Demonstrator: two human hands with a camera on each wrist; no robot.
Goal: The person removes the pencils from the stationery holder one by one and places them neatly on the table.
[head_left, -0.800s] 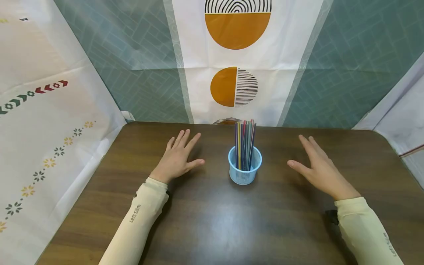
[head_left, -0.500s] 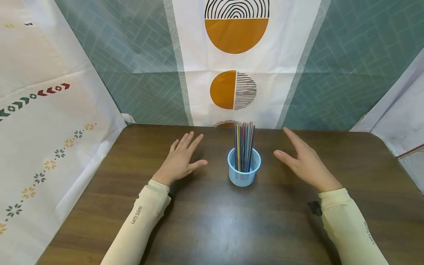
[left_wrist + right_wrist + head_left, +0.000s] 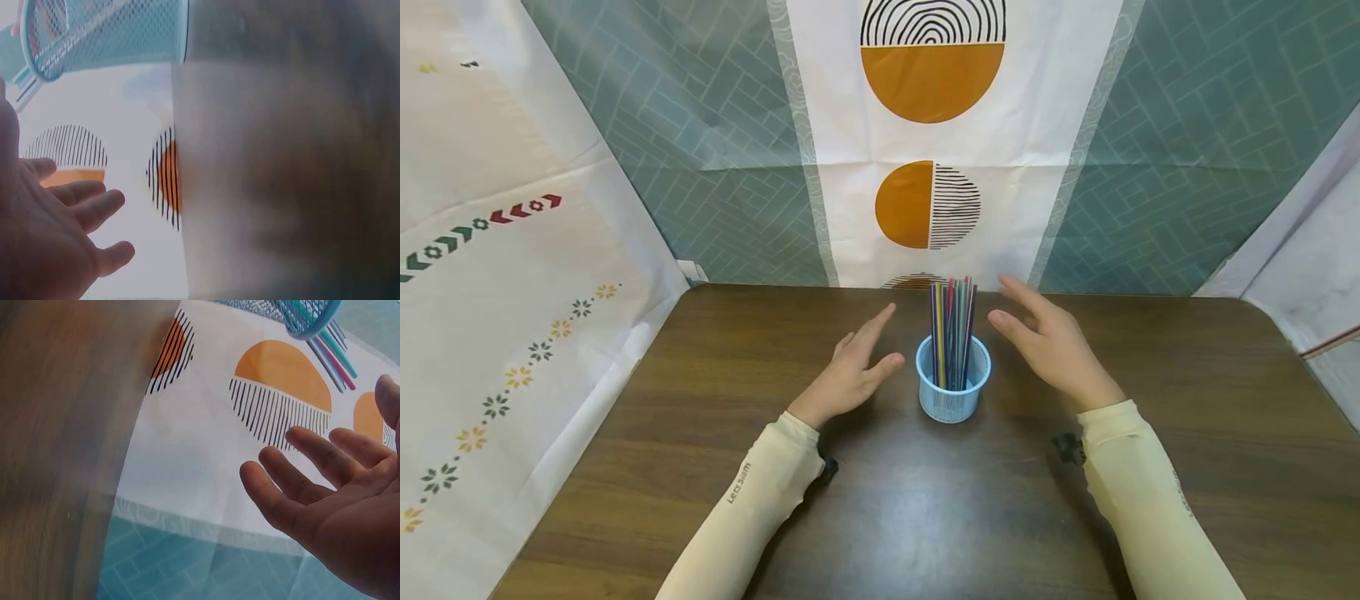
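Note:
A light blue mesh cup (image 3: 948, 405) stands upright on the brown table, with a bundle of thin coloured sticks (image 3: 952, 333) rising out of it. To its left is my left hand (image 3: 850, 375), fingers extended and thumb apart, holding nothing. My right hand (image 3: 1056, 346) hovers at the cup's right, its thumb and forefinger pointing toward the sticks. In the left wrist view the cup's mesh wall (image 3: 125, 37) shows beyond the spread left fingers. The right wrist view has the loosely extended right hand (image 3: 337, 500) below the cup and the stick ends (image 3: 334, 362).
The dark wood table (image 3: 917, 517) reaches back to a hanging cloth (image 3: 850, 200) with orange and striped circles. A white patterned cloth (image 3: 512, 333) hangs along the left side, and another white cloth (image 3: 1311, 258) is at the right.
Both hands have moved inward toward the cup, the right one farther to the left, the left one a little to the right. Cup and sticks stay in place.

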